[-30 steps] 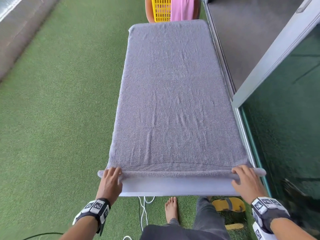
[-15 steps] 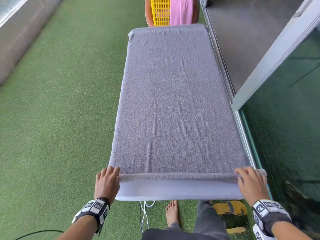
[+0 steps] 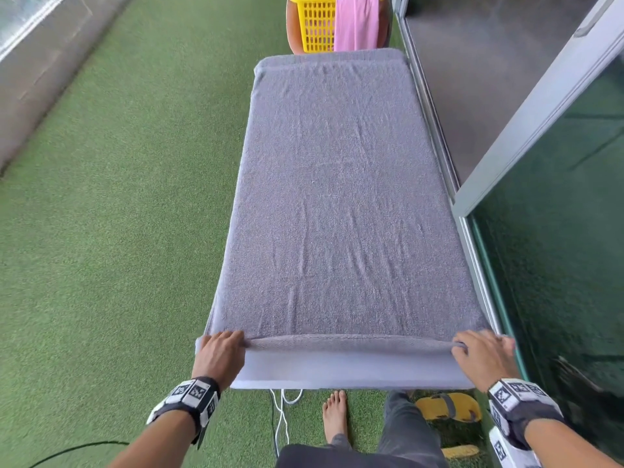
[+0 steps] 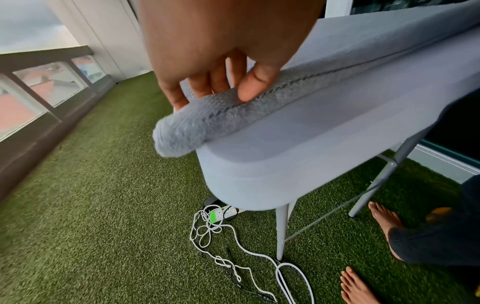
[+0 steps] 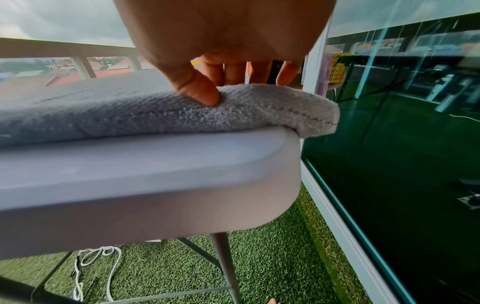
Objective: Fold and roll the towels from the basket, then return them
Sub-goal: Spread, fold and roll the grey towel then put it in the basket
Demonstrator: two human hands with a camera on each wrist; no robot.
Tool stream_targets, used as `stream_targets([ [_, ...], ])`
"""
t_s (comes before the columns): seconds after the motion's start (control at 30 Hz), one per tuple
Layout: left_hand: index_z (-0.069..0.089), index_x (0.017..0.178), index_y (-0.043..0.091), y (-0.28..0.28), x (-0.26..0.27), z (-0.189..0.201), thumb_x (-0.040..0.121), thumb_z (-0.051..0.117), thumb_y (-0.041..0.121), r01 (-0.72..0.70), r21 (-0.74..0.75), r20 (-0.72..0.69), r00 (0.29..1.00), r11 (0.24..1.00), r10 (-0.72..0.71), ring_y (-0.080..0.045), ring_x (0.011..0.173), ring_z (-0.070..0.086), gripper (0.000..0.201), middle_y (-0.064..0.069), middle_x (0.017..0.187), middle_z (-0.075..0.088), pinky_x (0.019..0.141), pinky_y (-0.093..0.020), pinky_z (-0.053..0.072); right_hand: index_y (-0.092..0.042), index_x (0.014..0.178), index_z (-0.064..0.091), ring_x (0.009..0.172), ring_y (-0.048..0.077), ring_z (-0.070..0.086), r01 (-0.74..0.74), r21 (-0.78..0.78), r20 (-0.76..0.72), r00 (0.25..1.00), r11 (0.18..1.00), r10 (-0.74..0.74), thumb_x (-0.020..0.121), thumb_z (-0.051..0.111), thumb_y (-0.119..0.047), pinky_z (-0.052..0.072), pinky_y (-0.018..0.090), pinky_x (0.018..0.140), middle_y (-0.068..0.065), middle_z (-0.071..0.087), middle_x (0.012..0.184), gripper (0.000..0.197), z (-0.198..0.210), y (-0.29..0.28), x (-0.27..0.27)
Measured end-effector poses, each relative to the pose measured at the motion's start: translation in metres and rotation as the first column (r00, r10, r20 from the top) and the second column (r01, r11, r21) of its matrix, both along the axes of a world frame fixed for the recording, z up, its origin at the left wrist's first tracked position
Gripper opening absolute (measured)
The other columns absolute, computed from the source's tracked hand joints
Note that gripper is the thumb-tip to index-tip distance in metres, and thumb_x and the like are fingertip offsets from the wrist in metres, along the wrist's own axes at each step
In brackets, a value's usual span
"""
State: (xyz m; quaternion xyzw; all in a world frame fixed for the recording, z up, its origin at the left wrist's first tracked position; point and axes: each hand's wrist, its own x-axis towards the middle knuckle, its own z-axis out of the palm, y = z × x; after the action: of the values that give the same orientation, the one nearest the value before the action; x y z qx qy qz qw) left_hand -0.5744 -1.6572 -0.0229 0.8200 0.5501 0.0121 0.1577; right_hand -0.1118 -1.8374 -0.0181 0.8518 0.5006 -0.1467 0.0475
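Note:
A grey towel [image 3: 337, 197] lies flat along the white folding table [image 3: 347, 374], its near end turned over into a thin roll [image 3: 351, 342]. My left hand [image 3: 221, 349] grips the roll's left end [image 4: 187, 127], thumb on top and fingers curled behind it. At the right end [image 5: 285, 107] my right hand [image 3: 483, 349] pinches the roll the same way. The yellow basket [image 3: 314, 25] stands beyond the table's far end, with a pink towel [image 3: 356, 21] draped over its rim.
Green artificial turf [image 3: 118, 231] covers the floor on the left. A sliding glass door [image 3: 557, 265] and its frame run close along the table's right side. White cables [image 4: 215, 232] lie under the near table end. My bare feet and a yellow sandal [image 3: 449, 407] are below.
The roll at the towel's near end has been turned forward and sits slightly further up the table. Both hands kept their hold on its ends.

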Motion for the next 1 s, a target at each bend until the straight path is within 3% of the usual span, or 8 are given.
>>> stream_targets([
  [0.1,0.059,0.104,0.018,0.006,0.003,0.002,0.079,0.063,0.006,-0.044,0.022,-0.022,0.999,0.999,0.045,-0.015,0.078,0.057,0.029,0.003,0.090,0.064,0.077,-0.036,0.046,-0.030,0.088,0.050,0.088,0.016,0.050,0.052,0.076,-0.021,0.998,0.996,-0.051,0.080,0.060,-0.017,0.030,0.037,0.085,-0.009,0.052,0.092,0.018,-0.002,0.005,0.003],
  [0.23,0.052,0.086,0.012,-0.001,0.011,0.000,0.063,0.058,-0.017,-0.011,0.022,0.005,1.000,1.000,0.011,-0.015,0.069,0.040,0.037,0.000,0.078,0.051,0.062,-0.033,0.049,-0.027,0.071,0.038,0.075,0.018,0.042,0.009,0.060,-0.109,0.994,0.998,-0.002,0.068,0.064,0.002,0.035,0.034,0.062,-0.008,0.042,0.077,0.039,-0.002,0.007,-0.005],
  [0.33,0.054,0.095,0.012,-0.007,0.011,-0.002,0.057,0.059,-0.013,-0.004,-0.023,-0.019,1.000,1.000,0.004,-0.016,0.079,0.041,0.046,-0.001,0.089,0.052,0.071,-0.030,0.048,-0.026,0.090,0.049,0.084,0.019,0.049,-0.044,0.011,-0.097,0.994,0.999,0.045,0.064,0.071,-0.006,0.044,0.036,0.074,-0.005,0.049,0.092,0.039,-0.006,0.005,-0.004],
  [0.47,0.061,0.088,0.012,0.001,0.011,-0.004,0.065,0.058,-0.014,-0.029,-0.036,0.018,0.999,0.999,0.030,-0.020,0.078,0.050,0.035,-0.001,0.086,0.061,0.070,-0.033,0.050,-0.024,0.107,0.061,0.100,0.017,0.052,-0.032,0.048,-0.119,0.992,0.998,0.038,0.077,0.065,-0.009,0.044,0.037,0.092,-0.006,0.059,0.107,0.034,-0.006,0.009,0.004],
  [0.67,0.052,0.085,0.019,0.016,0.016,0.009,0.093,0.047,0.006,-0.010,-0.136,-0.023,1.000,0.991,0.007,-0.013,0.063,0.049,0.016,0.000,0.080,0.061,0.064,-0.029,0.047,-0.030,0.092,0.058,0.094,0.011,0.054,-0.077,-0.078,-0.052,0.996,0.994,0.073,0.090,0.046,-0.027,0.026,0.032,0.087,-0.016,0.059,0.092,0.013,0.007,0.020,0.010],
  [0.77,0.053,0.099,0.010,0.022,0.017,0.010,0.074,0.059,-0.006,-0.055,-0.071,0.006,0.998,0.996,0.056,-0.014,0.062,0.043,0.031,-0.005,0.085,0.055,0.057,-0.023,0.037,-0.027,0.094,0.054,0.087,0.021,0.057,-0.031,0.029,-0.054,0.998,0.999,0.033,0.082,0.061,-0.015,0.035,0.039,0.081,-0.009,0.052,0.092,0.018,0.006,0.023,0.015],
  [0.9,0.052,0.089,0.007,0.012,0.021,0.003,0.057,0.055,-0.017,0.028,0.013,0.009,1.000,1.000,-0.028,-0.017,0.071,0.038,0.040,-0.005,0.080,0.051,0.063,-0.037,0.051,-0.026,0.068,0.039,0.065,0.019,0.044,-0.129,0.028,-0.059,0.990,0.991,0.130,0.066,0.068,-0.001,0.034,0.034,0.057,-0.007,0.042,0.069,0.038,0.009,0.019,0.004],
  [1.0,0.055,0.100,0.009,0.007,0.020,-0.006,0.057,0.060,-0.011,0.003,-0.021,-0.057,0.998,1.000,-0.004,-0.019,0.082,0.042,0.048,-0.005,0.092,0.054,0.075,-0.036,0.050,-0.027,0.086,0.051,0.078,0.021,0.051,-0.125,0.010,-0.047,0.991,0.992,0.125,0.067,0.072,-0.016,0.044,0.038,0.069,-0.005,0.050,0.084,0.030,0.006,0.016,0.002],
])
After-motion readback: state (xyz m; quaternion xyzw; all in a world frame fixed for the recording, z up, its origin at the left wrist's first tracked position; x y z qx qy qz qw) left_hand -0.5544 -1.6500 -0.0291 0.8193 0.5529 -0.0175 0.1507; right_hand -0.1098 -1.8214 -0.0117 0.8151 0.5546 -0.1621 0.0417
